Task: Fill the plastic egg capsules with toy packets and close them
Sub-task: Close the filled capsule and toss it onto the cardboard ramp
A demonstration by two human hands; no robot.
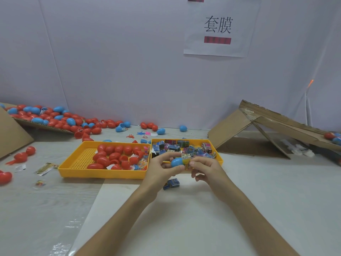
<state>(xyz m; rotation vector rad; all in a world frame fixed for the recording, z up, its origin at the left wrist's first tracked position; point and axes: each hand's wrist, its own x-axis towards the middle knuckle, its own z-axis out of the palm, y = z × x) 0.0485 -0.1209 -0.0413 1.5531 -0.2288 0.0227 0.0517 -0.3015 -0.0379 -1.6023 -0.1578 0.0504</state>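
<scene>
My left hand (162, 168) grips a blue egg capsule (176, 162) just in front of the right yellow tray (219, 157). My right hand (206, 168) pinches a yellow-blue toy packet (187, 162) against the capsule's right end. How far the packet sits inside the capsule is hidden by my fingers. The right tray holds several toy packets (177, 145). In the left yellow tray (77, 159) lie several red egg capsules (114, 156). One loose packet (171, 183) sits on the table below my hands.
A heap of red and blue capsules (51, 117) spreads over cardboard at the back left and along the wall. Folded cardboard (258, 130) stands at the right, with a few capsules (334, 137) on it. Loose red capsules (22, 156) and wrappers lie at the left.
</scene>
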